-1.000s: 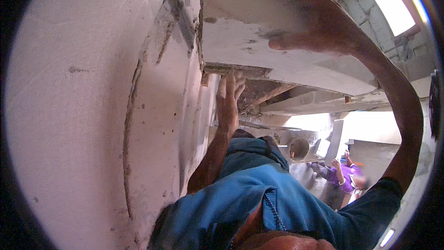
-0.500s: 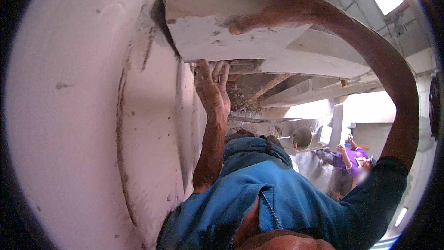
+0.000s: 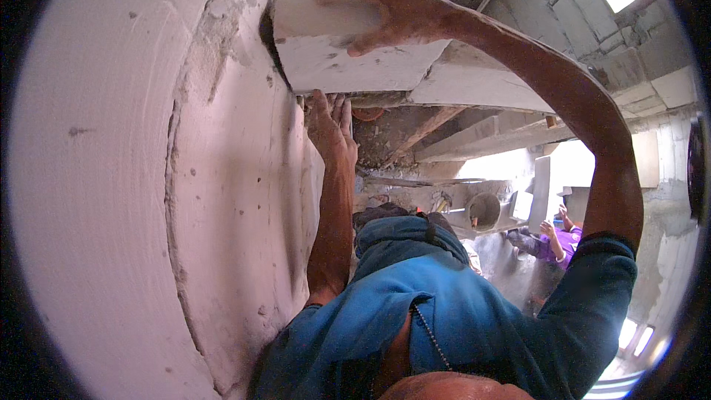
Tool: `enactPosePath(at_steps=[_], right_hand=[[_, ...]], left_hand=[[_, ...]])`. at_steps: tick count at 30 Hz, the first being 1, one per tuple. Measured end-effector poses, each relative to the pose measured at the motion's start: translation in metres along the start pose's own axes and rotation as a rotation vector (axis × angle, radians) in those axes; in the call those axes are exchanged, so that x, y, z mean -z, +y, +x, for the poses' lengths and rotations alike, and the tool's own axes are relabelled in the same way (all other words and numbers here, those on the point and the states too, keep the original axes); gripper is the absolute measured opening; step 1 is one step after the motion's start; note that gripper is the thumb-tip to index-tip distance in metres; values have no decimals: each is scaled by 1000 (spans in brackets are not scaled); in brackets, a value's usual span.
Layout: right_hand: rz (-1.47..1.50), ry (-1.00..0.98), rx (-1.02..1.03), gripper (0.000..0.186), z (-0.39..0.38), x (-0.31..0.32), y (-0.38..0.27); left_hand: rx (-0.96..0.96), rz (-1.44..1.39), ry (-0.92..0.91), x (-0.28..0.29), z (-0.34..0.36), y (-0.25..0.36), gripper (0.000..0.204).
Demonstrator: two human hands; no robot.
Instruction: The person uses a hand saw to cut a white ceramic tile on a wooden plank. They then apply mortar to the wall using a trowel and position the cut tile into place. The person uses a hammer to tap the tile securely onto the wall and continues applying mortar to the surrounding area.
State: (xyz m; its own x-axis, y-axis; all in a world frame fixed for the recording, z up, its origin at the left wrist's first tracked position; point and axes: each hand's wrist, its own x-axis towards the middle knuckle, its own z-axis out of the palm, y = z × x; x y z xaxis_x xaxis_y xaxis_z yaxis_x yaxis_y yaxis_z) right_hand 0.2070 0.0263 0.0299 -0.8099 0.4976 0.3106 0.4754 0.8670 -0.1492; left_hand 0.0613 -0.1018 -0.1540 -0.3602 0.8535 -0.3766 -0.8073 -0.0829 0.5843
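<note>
A white building block (image 3: 355,63) lies on the wall course with its left end close against the rough plastered wall (image 3: 237,178); a dark gap shows at that end. My right hand (image 3: 396,15) reaches over the block from the right. Its thumb presses the near face and the other fingers lie over the top, partly out of sight. Under the block's lower edge is my left hand (image 3: 333,130), with its fingers stretched upward and their tips at that edge. Against the block's right end sits another pale block (image 3: 481,81).
Below the blocks, a wooden pole (image 3: 422,133) slants across rubble-strewn ground. A round bucket (image 3: 485,211) stands farther right. Beyond it a person in a purple shirt (image 3: 566,243) has hands on an upright pale slab (image 3: 541,189). A block wall (image 3: 555,7) rises at the upper right.
My right hand and arm have shifted left and slightly down in view, still on the block. My left hand stays under the block's edge. The whole view has tilted a little.
</note>
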Motion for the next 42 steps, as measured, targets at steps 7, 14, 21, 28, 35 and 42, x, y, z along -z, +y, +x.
enactPosePath(at_steps=[7,14,21,28,35,42], right_hand=[[-39,12,-40,84,-4,-26,3],[-62,-58,-50,80,-11,-72,11],[-56,-123,-88,83,-4,-72,21],[-104,-106,-155,82,-4,-77,16],[-215,-5,-71,78,-8,-88,16],[-165,-3,-42,76,-7,-85,24]], left_hand=[[32,-10,-1,18,20,-11,65],[89,12,18,40,37,-15,65],[185,30,133,39,48,-17,66],[140,46,112,47,61,-11,61],[209,208,159,48,58,-5,62],[225,244,95,42,54,-8,70]])
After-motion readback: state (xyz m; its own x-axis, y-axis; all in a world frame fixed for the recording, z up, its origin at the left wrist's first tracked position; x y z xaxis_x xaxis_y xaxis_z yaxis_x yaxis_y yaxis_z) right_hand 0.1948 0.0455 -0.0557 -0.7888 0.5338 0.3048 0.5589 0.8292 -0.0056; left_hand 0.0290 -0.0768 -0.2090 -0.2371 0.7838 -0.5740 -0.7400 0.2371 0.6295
